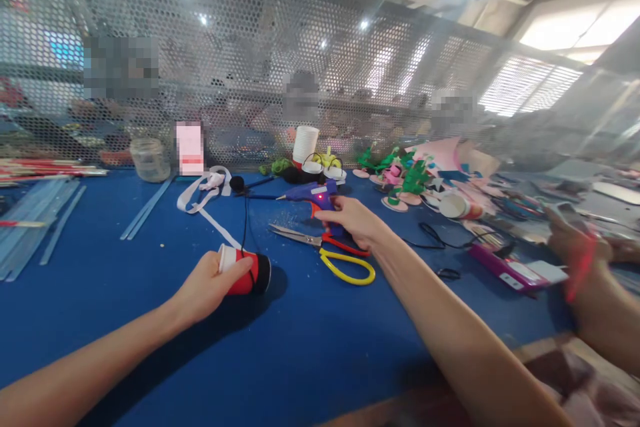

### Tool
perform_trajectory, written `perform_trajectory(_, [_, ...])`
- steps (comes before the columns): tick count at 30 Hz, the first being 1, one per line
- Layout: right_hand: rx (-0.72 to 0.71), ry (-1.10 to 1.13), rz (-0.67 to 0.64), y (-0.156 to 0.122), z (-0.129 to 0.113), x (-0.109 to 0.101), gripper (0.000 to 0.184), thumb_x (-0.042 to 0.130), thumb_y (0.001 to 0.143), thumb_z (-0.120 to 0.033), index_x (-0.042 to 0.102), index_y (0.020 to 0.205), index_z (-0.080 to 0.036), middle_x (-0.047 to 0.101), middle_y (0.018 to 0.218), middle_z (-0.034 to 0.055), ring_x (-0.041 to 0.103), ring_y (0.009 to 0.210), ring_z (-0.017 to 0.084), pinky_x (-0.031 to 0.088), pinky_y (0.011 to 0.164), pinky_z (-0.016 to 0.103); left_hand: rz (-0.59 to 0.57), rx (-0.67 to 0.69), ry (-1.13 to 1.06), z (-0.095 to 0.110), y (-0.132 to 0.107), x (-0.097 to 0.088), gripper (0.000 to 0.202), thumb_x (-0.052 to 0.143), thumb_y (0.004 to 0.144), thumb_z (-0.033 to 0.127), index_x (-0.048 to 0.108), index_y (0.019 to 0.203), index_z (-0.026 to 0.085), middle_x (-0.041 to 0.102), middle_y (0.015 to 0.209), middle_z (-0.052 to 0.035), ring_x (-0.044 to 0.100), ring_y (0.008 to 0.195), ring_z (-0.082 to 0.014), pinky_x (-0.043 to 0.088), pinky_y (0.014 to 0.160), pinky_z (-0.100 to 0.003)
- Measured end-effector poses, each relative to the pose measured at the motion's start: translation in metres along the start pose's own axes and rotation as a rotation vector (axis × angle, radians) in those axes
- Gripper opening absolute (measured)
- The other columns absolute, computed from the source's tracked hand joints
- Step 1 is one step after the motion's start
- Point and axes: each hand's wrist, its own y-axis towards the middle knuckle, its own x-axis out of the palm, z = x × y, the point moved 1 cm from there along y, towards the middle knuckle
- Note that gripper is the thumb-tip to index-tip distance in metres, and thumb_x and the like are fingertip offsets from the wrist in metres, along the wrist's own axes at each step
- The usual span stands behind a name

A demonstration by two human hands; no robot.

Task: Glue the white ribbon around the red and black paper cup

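Observation:
My left hand [210,287] is wrapped around a small paper cup [233,273] lying on its side, white at one end with red and black bands. A black cord [245,227] runs from the cup to a black ball of yarn [237,184], and a white ribbon [220,227] trails behind it. My right hand [356,221] grips the handle of a blue hot glue gun [313,193]; its red light is lit and its nozzle points left. Just below the gun lie scissors [345,259] with red and yellow handles, blades apart.
Glue sticks [37,227] and a glass jar [150,160] are on the left. Stacked white cups [305,143] and green cactus-like crafts [415,179] stand at the back. A purple box [505,267] lies right, beside another person's blurred hand [575,240]. Perforated metal panels [240,67] border the blue table.

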Motion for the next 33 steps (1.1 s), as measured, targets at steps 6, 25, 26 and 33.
perform_trajectory(6, [-0.136,0.245,-0.312,-0.044,-0.016,0.008,0.019,0.052,0.069,-0.029,0.053,0.074,-0.011,0.057,0.057,0.002,0.05,0.042,0.007,0.041,0.041,0.019,0.077,-0.147,-0.07,-0.004,0.006,-0.004,0.034,0.051,0.063,0.044,0.039,0.046,0.016,0.032,0.04,0.0067,0.026,0.039,-0.006,0.016,0.039,-0.02])
perform_trajectory(25, [-0.341,-0.268,-0.253,-0.081,-0.03,0.019,0.016,0.047,0.071,-0.027,0.054,0.064,-0.015,0.047,0.042,-0.0043,0.042,0.037,0.007,0.032,0.037,0.017,0.05,-0.273,-0.306,0.0,0.009,-0.002,0.026,0.054,0.061,0.037,0.055,0.056,0.012,0.049,0.044,0.0038,0.041,0.044,-0.0088,0.025,0.047,-0.02])
perform_trajectory(26, [-0.363,-0.298,-0.239,-0.081,-0.029,0.02,0.017,0.047,0.071,-0.028,0.054,0.063,-0.015,0.048,0.045,-0.0035,0.043,0.04,0.007,0.032,0.037,0.017,0.054,-0.273,-0.311,-0.001,0.01,-0.002,0.026,0.055,0.061,0.037,0.054,0.055,0.012,0.049,0.044,0.0039,0.041,0.044,-0.009,0.025,0.047,-0.02])
perform_trajectory(33, [-0.477,-0.397,-0.196,-0.083,-0.025,0.02,0.017,0.046,0.071,-0.027,0.055,0.064,-0.015,0.052,0.051,-0.001,0.048,0.051,0.011,0.032,0.042,0.018,0.047,-0.271,-0.303,-0.003,0.01,-0.003,0.026,0.054,0.062,0.037,0.052,0.054,0.012,0.047,0.043,0.0045,0.04,0.043,-0.0084,0.023,0.047,-0.02])
